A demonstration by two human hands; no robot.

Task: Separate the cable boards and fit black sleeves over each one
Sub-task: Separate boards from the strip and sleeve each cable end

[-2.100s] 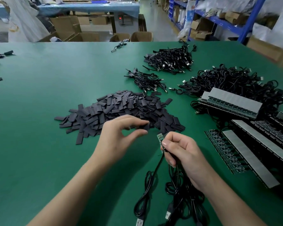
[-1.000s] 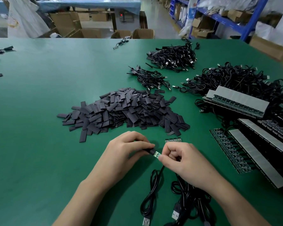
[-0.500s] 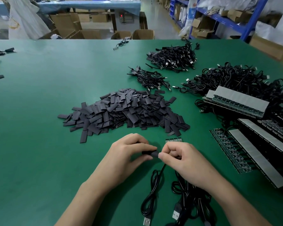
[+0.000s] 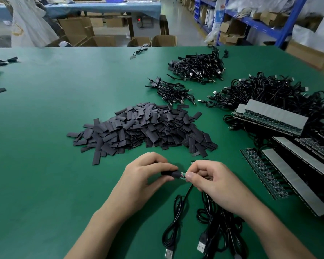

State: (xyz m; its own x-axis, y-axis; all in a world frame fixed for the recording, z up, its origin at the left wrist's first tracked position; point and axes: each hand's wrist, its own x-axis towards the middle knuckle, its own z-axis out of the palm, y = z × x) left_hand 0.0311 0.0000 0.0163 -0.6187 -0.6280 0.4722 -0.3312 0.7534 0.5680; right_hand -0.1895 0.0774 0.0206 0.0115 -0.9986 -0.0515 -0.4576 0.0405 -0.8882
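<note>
My left hand point(image 4: 144, 174) pinches a black sleeve point(image 4: 171, 173) between thumb and fingers, just above the green table. My right hand point(image 4: 211, 178) pinches a small green cable board point(image 4: 183, 175) at its cable end. The sleeve covers part of the board, and a short bare stretch shows between my fingertips. The board's black USB cable point(image 4: 173, 221) trails toward me, and more cables point(image 4: 219, 227) hang under my right hand. A second small board point(image 4: 192, 162) peeks out behind my right fingers.
A heap of loose black sleeves point(image 4: 142, 128) lies just beyond my hands. Panels of joined boards with grey strips point(image 4: 292, 176) fill the right side. Piles of black cables point(image 4: 198, 68) sit further back, with a small bundle point(image 4: 169, 92) between them and the heap.
My left hand took a sleeve from the heap and brought it down to the board in my right hand. The sleeve then slid over the board's tip; a bare stretch shows again now.
</note>
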